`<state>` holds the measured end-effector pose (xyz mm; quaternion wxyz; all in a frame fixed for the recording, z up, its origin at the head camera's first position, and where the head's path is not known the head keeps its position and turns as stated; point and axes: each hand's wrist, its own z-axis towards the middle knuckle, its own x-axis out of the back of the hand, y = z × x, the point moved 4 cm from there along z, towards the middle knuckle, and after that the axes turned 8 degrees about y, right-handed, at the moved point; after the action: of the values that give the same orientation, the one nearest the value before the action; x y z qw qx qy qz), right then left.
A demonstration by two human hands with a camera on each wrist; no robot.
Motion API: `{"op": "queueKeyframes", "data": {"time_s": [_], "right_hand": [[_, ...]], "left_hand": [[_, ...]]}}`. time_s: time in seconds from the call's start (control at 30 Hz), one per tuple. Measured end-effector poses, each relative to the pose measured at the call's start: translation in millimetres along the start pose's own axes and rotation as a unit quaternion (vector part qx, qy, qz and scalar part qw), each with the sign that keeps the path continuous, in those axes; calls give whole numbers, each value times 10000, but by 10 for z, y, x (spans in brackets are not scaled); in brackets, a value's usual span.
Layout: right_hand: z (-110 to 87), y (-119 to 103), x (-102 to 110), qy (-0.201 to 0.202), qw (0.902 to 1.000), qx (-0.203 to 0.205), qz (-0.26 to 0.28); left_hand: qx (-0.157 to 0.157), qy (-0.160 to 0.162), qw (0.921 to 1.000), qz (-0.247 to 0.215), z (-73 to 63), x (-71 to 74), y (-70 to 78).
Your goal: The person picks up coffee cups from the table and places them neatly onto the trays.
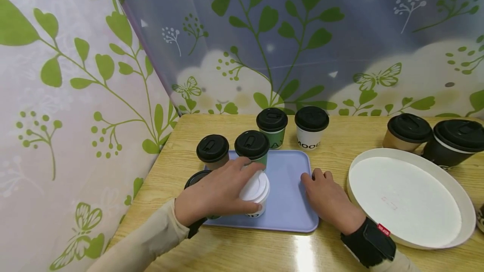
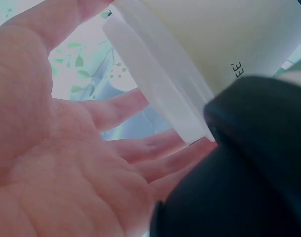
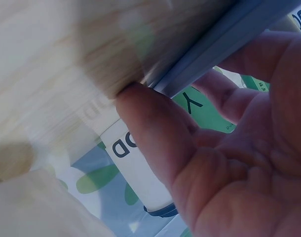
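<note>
My left hand (image 1: 223, 188) is around a white paper cup (image 1: 257, 211) with a white lid, thumb in front and fingers behind. In the left wrist view, the thumb and fingertips reach the rim of the white lid (image 2: 150, 74). The cup stands on the front left part of a lavender tray (image 1: 287, 188). Beside it on the tray are a green cup (image 1: 252, 144) and a brown cup (image 1: 213, 150) with black lids. Another black-lidded cup (image 1: 196, 177) is mostly hidden by my left hand. My right hand (image 1: 329, 198) grips the tray's right edge, thumb at the rim (image 3: 205, 61).
Behind the tray stand a green cup (image 1: 272, 127) and a white cup (image 1: 311, 127), both black-lidded. A round white tray (image 1: 355, 171) lies to the right. Past it are a tan cup (image 1: 406, 131) and a black cup (image 1: 453, 142). Printed cloth (image 1: 242, 37) borders the wooden table.
</note>
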<state>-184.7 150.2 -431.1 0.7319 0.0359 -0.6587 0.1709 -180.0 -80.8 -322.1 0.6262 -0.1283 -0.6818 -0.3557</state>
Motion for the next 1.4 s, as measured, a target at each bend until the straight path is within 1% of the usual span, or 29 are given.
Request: {"op": "queueKeyframes", "data": {"time_s": [0.17,0.27,0.33,0.43,0.5,0.57,0.67,0.8,1.0,1.07,1.2,1.33,1.4], "right_hand": [[0,2,-1,-13,10000,5,12],[-1,2,0,-8,10000,23,15],[-1,5,1,5,10000,27,17],[1,12,-1,5,10000,15,33],[4,15,-6,-22,10000,-5,42],[6,19,-15,-51,10000,-29,41],[5,23,-26,-56,10000,-28,-1],[7,19,-27,-27,10000,11,-63],[-3,10,-25,10,10000,34,-86],[-8,12,-27,46,9999,37,-94],[-12,11,-20,185,9997,91,-89],[-11,10,-8,264,9995,136,-65],[-8,12,0,262,9995,140,-63]], "left_hand": [[-97,-74,9999,120,11,5,31],[-198,-20,9994,282,3,64,74],[-295,64,9988,385,4,141,114],[-481,257,9972,516,37,299,176],[-577,368,9959,593,86,406,202],[-597,402,9951,674,160,491,212],[-445,276,9964,663,325,579,199],[-85,-3,9981,610,629,632,129],[352,-543,9945,828,1170,604,-38],[463,-679,9928,869,1320,587,-91],[673,-772,9905,918,1543,560,-182],[934,-878,9874,923,1689,516,-249],[1104,-1021,9840,959,1748,482,-277]]}}
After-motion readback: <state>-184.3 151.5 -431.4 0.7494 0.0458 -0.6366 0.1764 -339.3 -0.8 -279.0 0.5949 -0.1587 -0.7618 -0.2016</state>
